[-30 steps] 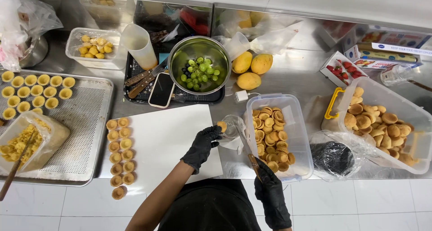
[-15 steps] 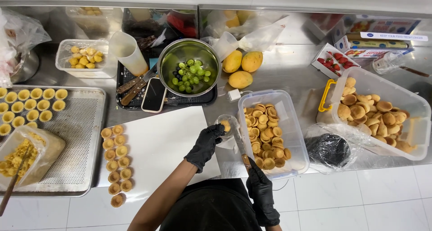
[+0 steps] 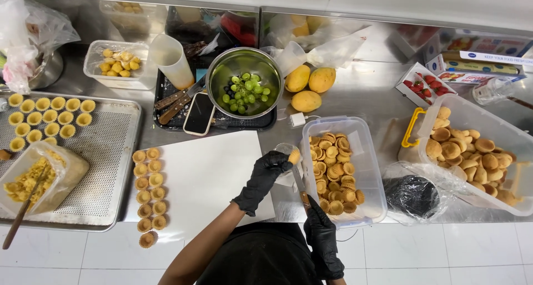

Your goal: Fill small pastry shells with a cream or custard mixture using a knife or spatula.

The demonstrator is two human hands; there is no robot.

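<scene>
Gripping a small tart shell (image 3: pixel 293 155), left hand (image 3: pixel 261 179) part-hides it, right hand (image 3: pixel 322 238) clasping knife (image 3: pixel 300 184), handle hidden, both hands barely shifted.

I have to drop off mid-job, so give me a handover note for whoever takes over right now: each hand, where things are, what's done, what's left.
Left hand: gloved, holds one tart shell in a clear wrapper over the counter.
Right hand: gloved, grips a knife pointing at that shell.
Done: two columns of shells lined up on the white board.
Left: the tub beside the hands is full of shells; a bigger bin to the right holds more.
</scene>
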